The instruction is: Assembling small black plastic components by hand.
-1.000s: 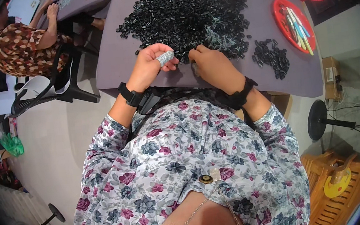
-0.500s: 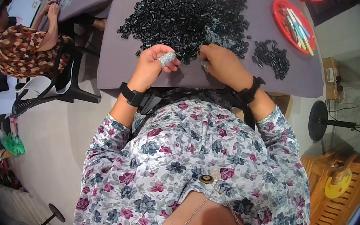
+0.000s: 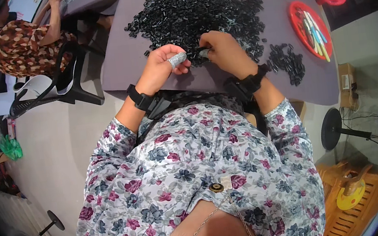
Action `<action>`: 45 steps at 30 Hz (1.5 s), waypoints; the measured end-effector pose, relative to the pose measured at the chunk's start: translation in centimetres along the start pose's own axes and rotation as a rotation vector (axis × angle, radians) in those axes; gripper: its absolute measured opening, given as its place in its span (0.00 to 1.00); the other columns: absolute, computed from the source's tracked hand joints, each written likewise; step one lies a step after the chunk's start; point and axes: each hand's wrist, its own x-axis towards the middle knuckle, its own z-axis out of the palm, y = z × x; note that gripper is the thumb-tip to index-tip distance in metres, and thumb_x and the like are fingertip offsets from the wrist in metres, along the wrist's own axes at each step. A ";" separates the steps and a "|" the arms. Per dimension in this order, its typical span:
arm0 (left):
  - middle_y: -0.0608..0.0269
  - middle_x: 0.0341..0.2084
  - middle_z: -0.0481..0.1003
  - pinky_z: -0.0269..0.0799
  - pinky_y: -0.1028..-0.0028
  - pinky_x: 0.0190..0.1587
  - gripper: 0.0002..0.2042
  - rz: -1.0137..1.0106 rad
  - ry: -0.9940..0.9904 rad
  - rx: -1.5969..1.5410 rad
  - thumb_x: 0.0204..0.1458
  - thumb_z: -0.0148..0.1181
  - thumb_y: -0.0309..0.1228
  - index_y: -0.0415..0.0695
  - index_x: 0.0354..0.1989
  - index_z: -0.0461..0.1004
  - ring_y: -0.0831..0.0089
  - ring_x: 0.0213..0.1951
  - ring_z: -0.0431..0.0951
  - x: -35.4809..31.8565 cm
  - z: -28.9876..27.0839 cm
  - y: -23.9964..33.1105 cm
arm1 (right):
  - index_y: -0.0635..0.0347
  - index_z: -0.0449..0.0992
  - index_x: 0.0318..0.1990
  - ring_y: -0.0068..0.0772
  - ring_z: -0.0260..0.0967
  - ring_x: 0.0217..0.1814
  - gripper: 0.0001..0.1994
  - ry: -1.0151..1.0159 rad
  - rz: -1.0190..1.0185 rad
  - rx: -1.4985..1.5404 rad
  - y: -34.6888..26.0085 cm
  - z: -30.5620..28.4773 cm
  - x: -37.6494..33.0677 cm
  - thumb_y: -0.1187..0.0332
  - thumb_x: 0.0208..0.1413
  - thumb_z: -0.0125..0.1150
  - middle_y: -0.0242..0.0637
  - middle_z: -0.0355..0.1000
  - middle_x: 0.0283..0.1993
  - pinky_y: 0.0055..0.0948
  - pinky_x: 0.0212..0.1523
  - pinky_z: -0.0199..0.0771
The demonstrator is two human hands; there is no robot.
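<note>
Left hand [image 3: 161, 70] with grey finger cot and right hand [image 3: 224, 52] pinching one small black part [image 3: 202, 54] between them, large black parts pile [image 3: 195, 10] just beyond, smaller heap [image 3: 288, 60] and red plate [image 3: 309, 29] right of the right hand, grey table [image 3: 117, 61] beneath.

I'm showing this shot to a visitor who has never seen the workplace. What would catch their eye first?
Probably the big heap of small black pieces spread over the grey table, with the left hand and right hand meeting at its near edge; a silvery cover sits on one left fingertip. Next, the red plate of coloured sticks at the right, beside a smaller black pile.
</note>
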 end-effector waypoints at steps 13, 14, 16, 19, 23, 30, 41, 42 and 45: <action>0.61 0.35 0.83 0.78 0.79 0.40 0.05 0.065 -0.067 0.069 0.66 0.57 0.25 0.40 0.47 0.75 0.78 0.35 0.82 -0.4 2.7 2.7 | 0.69 0.79 0.40 0.18 0.75 0.34 0.08 0.071 0.309 0.704 -2.1 -2.1 -3.4 0.82 0.52 0.60 0.33 0.78 0.34 0.22 0.31 0.75; 0.62 0.35 0.83 0.78 0.79 0.41 0.05 0.083 -0.090 0.087 0.66 0.56 0.24 0.40 0.47 0.75 0.79 0.35 0.82 -0.4 2.9 2.9 | 0.69 0.79 0.41 0.18 0.75 0.34 0.09 0.078 0.327 0.753 -2.4 -2.1 -3.6 0.83 0.53 0.59 0.33 0.78 0.35 0.21 0.31 0.75; 0.62 0.36 0.82 0.78 0.78 0.42 0.06 0.092 -0.120 0.126 0.65 0.56 0.23 0.39 0.47 0.75 0.79 0.36 0.81 -0.4 3.2 3.0 | 0.69 0.80 0.44 0.18 0.76 0.35 0.11 0.082 0.290 0.757 -2.2 -2.1 -4.0 0.83 0.53 0.58 0.33 0.79 0.36 0.21 0.32 0.76; 0.62 0.34 0.82 0.77 0.78 0.40 0.06 0.108 -0.138 0.140 0.64 0.54 0.21 0.38 0.47 0.75 0.79 0.35 0.81 -0.2 3.4 2.7 | 0.68 0.81 0.46 0.19 0.76 0.35 0.13 0.074 0.210 0.728 -1.7 -1.6 -4.1 0.83 0.53 0.57 0.34 0.79 0.37 0.21 0.34 0.78; 0.62 0.34 0.82 0.76 0.78 0.39 0.07 0.049 -0.129 0.148 0.63 0.54 0.20 0.37 0.46 0.75 0.79 0.35 0.80 -0.3 3.8 2.7 | 0.67 0.82 0.44 0.18 0.76 0.35 0.13 0.067 0.171 0.688 -1.5 -1.2 -3.9 0.83 0.53 0.57 0.33 0.80 0.37 0.21 0.35 0.77; 0.61 0.34 0.83 0.79 0.78 0.40 0.08 0.006 -0.237 0.121 0.66 0.55 0.23 0.38 0.49 0.76 0.78 0.34 0.82 0.0 3.0 2.4 | 0.66 0.80 0.50 0.17 0.74 0.33 0.15 -0.053 0.192 0.696 -2.1 -1.7 -4.0 0.82 0.54 0.60 0.33 0.79 0.36 0.20 0.34 0.74; 0.61 0.34 0.83 0.79 0.79 0.35 0.07 -0.157 -0.327 0.030 0.63 0.58 0.24 0.37 0.47 0.77 0.78 0.30 0.83 0.3 2.3 2.4 | 0.65 0.81 0.49 0.16 0.70 0.33 0.16 -0.153 0.166 0.709 -3.0 -1.3 -4.6 0.83 0.53 0.60 0.29 0.77 0.35 0.19 0.35 0.72; 0.61 0.34 0.83 0.79 0.79 0.35 0.07 -0.166 -0.328 0.004 0.63 0.58 0.24 0.37 0.47 0.78 0.78 0.30 0.83 0.3 2.2 2.3 | 0.65 0.81 0.50 0.16 0.69 0.33 0.16 -0.156 0.163 0.690 -3.0 -1.3 -4.6 0.83 0.53 0.59 0.29 0.76 0.35 0.20 0.34 0.71; 0.62 0.35 0.82 0.79 0.80 0.36 0.06 -0.177 -0.327 -0.040 0.62 0.58 0.23 0.38 0.44 0.78 0.79 0.31 0.82 0.2 2.4 2.1 | 0.65 0.80 0.50 0.15 0.70 0.34 0.17 -0.167 0.144 0.632 -2.9 -1.3 -4.6 0.83 0.53 0.59 0.28 0.77 0.35 0.20 0.35 0.71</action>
